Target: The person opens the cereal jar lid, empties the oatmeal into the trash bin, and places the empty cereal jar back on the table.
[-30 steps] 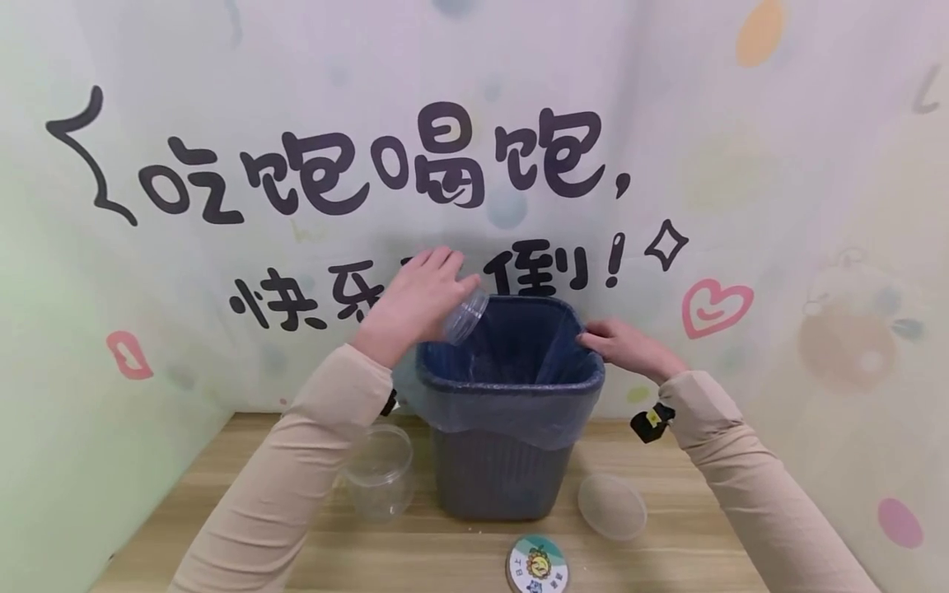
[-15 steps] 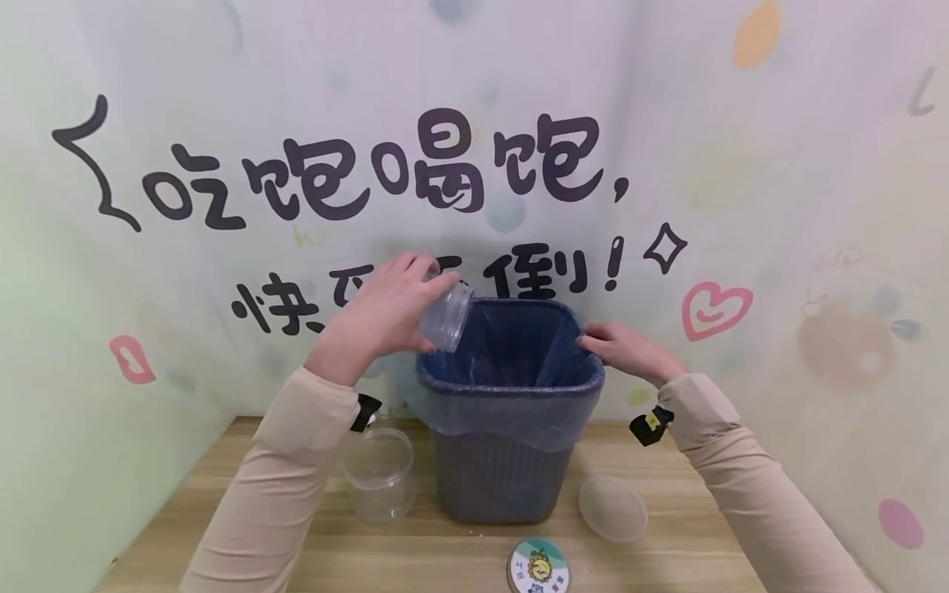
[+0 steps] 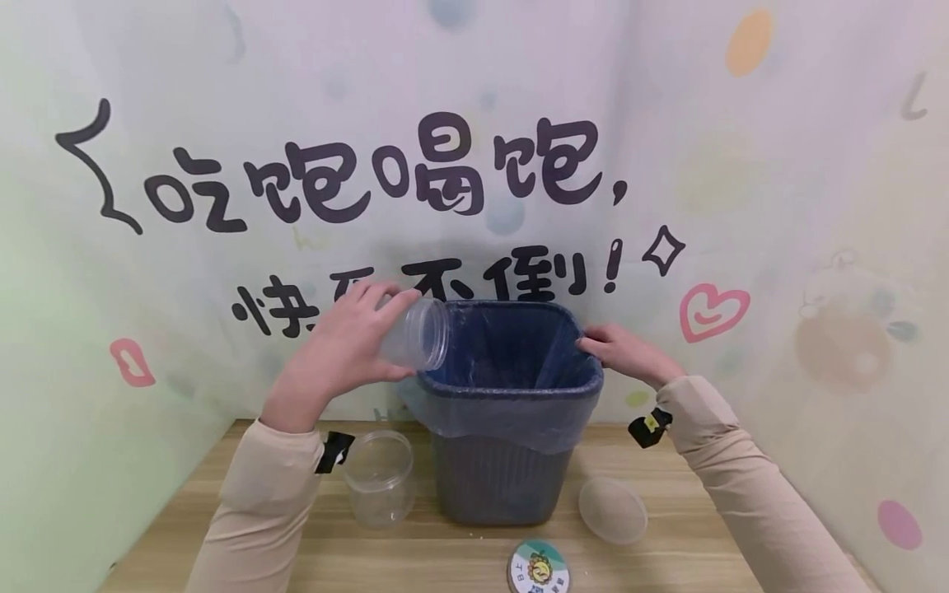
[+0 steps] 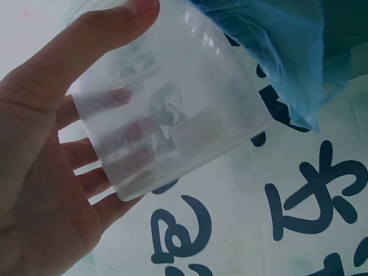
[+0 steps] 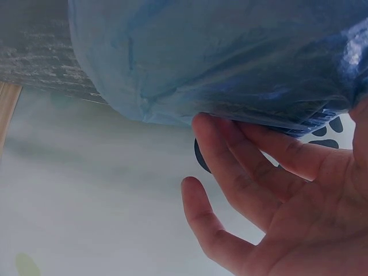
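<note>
My left hand (image 3: 334,350) grips a clear plastic jar (image 3: 424,333) tilted on its side, its open mouth facing right, at the left rim of a dark blue-grey trash bin (image 3: 498,482). In the left wrist view the thumb and fingers wrap around the jar (image 4: 195,109), and no contents show through its wall. A thin blue bin liner (image 3: 511,422) lines the bin and folds down over its rim. With the thumb over the right rim and fingers against the outside, my right hand (image 3: 630,350) holds the bin through the liner (image 5: 172,69).
On the wooden table (image 3: 430,568) an uncovered clear jar (image 3: 380,486) stands left of the bin. A clear round lid (image 3: 612,511) lies to the right. Nearer the front is a round printed disc (image 3: 539,567). A white printed cloth (image 3: 519,49) hangs close behind.
My left hand has drawn the jar left and slightly down, from over the bin's opening to its left rim. My right hand has stayed on the right rim.
</note>
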A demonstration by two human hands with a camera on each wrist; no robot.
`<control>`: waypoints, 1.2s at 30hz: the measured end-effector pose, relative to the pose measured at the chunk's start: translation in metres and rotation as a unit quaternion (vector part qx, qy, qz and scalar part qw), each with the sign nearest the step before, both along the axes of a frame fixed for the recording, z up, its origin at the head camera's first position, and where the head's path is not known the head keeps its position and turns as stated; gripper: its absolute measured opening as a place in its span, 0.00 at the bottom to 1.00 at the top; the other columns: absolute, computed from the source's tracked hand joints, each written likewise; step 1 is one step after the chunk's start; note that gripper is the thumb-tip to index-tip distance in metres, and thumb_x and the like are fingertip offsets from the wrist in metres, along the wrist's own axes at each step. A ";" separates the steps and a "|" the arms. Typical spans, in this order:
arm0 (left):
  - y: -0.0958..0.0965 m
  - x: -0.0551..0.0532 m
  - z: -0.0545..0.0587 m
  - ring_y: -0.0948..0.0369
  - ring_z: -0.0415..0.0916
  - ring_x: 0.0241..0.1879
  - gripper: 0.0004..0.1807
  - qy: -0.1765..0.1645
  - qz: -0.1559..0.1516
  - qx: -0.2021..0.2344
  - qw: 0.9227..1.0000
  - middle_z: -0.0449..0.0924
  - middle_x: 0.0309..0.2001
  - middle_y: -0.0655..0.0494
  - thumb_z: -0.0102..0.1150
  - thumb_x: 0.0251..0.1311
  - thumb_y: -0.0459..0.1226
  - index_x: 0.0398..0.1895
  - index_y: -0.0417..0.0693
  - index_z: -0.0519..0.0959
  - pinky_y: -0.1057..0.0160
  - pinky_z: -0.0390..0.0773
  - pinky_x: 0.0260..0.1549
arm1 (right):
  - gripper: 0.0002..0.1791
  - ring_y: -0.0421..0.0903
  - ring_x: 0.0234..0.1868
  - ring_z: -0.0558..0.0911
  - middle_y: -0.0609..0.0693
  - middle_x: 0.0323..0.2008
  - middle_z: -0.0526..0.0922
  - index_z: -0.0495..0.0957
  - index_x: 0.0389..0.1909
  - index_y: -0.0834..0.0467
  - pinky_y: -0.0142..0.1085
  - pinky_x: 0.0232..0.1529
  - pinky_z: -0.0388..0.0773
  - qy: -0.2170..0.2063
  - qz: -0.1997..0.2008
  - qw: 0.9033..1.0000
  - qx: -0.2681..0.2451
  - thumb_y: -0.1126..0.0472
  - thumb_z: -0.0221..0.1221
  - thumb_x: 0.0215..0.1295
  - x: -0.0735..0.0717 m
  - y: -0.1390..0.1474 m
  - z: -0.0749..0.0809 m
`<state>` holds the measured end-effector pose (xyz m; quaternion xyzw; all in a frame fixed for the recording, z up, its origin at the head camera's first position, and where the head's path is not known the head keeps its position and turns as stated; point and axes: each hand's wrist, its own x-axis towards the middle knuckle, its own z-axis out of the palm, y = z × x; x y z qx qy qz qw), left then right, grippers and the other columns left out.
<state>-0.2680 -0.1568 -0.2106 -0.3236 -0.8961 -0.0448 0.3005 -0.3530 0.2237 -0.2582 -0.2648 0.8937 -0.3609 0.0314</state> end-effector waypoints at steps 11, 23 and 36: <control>-0.026 0.012 -0.023 0.43 0.70 0.50 0.47 -0.013 -0.031 0.093 0.995 0.73 0.50 0.38 0.80 0.31 0.42 0.59 0.36 0.69 0.44 0.76 0.44 | 0.18 0.48 0.41 0.79 0.55 0.39 0.81 0.75 0.47 0.71 0.49 0.52 0.76 -0.012 0.006 1.000 -0.020 0.60 0.45 0.74 -0.003 0.002 -0.003; -0.042 0.027 -0.060 0.45 0.75 0.45 0.47 -0.032 -0.065 0.094 0.993 0.76 0.48 0.37 0.79 0.27 0.40 0.54 0.29 0.68 0.47 0.78 0.43 | 0.18 0.48 0.41 0.79 0.55 0.39 0.81 0.74 0.47 0.72 0.47 0.50 0.77 -0.002 -0.005 1.000 -0.012 0.60 0.45 0.75 -0.002 -0.001 -0.004; -0.023 0.026 -0.116 0.53 0.77 0.45 0.49 -0.185 -0.134 0.094 0.969 0.76 0.48 0.46 0.78 0.25 0.38 0.58 0.34 0.64 0.52 0.78 0.46 | 0.20 0.51 0.46 0.79 0.58 0.44 0.81 0.73 0.53 0.72 0.50 0.53 0.75 -0.019 -0.005 0.999 -0.025 0.59 0.45 0.75 -0.005 0.002 -0.004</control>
